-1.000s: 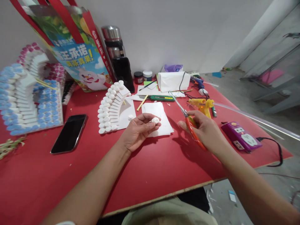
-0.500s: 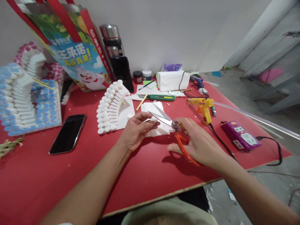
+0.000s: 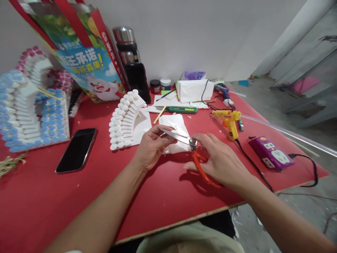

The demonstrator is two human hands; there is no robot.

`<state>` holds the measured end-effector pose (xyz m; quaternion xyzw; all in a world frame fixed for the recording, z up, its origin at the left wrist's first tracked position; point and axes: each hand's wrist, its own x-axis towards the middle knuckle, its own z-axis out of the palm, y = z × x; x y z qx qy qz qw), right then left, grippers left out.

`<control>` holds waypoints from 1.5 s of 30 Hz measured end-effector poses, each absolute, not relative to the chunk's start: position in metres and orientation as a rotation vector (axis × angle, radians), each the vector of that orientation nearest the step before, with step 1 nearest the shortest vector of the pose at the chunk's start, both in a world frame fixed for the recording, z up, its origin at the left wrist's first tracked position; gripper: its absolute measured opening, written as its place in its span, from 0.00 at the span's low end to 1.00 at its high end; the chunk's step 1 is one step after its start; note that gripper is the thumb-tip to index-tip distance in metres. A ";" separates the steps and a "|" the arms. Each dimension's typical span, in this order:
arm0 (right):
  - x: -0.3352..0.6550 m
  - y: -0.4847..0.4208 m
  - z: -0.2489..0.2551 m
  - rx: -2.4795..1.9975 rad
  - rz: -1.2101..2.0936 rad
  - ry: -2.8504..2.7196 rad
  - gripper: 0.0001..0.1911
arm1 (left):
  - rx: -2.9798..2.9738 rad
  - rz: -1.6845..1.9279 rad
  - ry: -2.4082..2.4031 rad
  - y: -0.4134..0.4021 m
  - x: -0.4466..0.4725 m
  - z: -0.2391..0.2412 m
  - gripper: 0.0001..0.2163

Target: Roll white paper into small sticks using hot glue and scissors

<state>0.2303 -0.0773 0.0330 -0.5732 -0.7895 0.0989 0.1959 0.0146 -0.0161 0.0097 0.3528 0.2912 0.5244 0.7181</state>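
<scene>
My right hand (image 3: 219, 158) grips a pair of scissors (image 3: 204, 174) by the orange handles, the blades parted and pointing left. My left hand (image 3: 151, 147) is closed in a pinch at the blades, on a small white piece that the blades and fingers mostly hide. Below the blades, white paper (image 3: 181, 123) lies on the red table (image 3: 147, 207). Left of it stands a white stepped, curved model (image 3: 123, 119) edged with rounded white pieces, on a white base.
A yellow glue gun (image 3: 229, 123) and purple power socket (image 3: 271, 153) with cables lie at right. Behind are a green utility knife (image 3: 183, 110), paint jars (image 3: 165, 84) and a thermos (image 3: 126, 45). At left are a phone (image 3: 77, 150), a blue-and-white model (image 3: 52, 119) and a shopping bag (image 3: 89, 66).
The scissors have moved left, bringing their blades over the white piece at my left fingertips. My left hand has barely moved.
</scene>
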 end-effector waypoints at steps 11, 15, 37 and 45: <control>0.228 -0.079 0.031 -1.602 0.209 -2.186 0.29 | 0.783 1.148 0.647 -0.017 0.015 0.009 0.11; 0.226 -0.079 0.029 -1.603 0.165 -2.196 0.29 | 0.789 1.139 0.662 -0.017 0.014 0.008 0.11; 0.249 -0.075 0.041 -1.673 0.530 -1.975 0.29 | 0.625 1.017 0.598 -0.012 0.011 0.010 0.10; 0.239 -0.076 0.031 -1.552 0.360 -2.201 0.36 | 0.651 0.985 0.542 -0.013 0.010 0.006 0.06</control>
